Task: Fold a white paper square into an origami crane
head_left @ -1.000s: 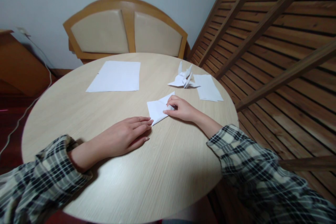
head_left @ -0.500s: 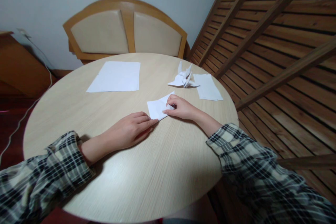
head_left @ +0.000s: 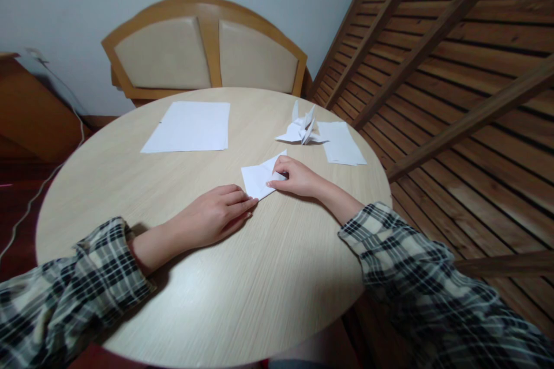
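White sheets (head_left: 188,127) lie flat toward the far left of a round table (head_left: 242,300), well apart from both hands. The left hand (head_left: 212,216), palm down with fingers extended and gripping nothing, has edged forward within the past second, its fingertips now over the near corner of a folded paper (head_left: 255,179); that appears to leave the piece steadied at two places. The folded paper rests on the tabletop between the hands, its long axis running diagonally from that near corner to a pointed far corner aimed away and to the right (its right side is partly hidden). The right hand (head_left: 298,177), little changed, pinches that side between thumb and curled fingers. Beyond it sits a paper bird (head_left: 298,131), pointed tips raised, one overlapping in view the smaller sheets (head_left: 344,147) near the table's right edge.
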The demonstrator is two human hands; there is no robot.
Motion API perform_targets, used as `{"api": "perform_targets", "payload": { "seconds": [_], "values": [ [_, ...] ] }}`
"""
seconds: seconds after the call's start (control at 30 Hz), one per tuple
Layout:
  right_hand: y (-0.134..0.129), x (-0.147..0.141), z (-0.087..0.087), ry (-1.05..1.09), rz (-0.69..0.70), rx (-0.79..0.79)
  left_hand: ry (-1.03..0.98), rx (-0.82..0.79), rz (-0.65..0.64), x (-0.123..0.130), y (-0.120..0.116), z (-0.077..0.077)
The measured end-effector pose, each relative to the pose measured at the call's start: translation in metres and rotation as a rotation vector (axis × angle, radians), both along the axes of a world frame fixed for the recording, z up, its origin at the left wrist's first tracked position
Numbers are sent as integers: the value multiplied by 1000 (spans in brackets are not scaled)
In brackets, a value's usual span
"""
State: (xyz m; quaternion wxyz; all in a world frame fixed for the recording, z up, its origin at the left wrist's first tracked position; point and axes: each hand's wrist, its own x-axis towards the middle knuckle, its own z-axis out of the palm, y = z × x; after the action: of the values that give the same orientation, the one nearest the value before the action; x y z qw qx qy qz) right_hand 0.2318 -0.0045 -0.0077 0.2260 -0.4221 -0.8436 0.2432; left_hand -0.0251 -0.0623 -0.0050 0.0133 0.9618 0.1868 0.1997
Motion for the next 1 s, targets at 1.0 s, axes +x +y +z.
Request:
{"api": "perform_targets", "payload": {
  "seconds": [1.0],
  "values": [
    [-2, -6, 0, -100, -76, 52, 36, 94, 1, 2, -2, 2]
  ]
}}
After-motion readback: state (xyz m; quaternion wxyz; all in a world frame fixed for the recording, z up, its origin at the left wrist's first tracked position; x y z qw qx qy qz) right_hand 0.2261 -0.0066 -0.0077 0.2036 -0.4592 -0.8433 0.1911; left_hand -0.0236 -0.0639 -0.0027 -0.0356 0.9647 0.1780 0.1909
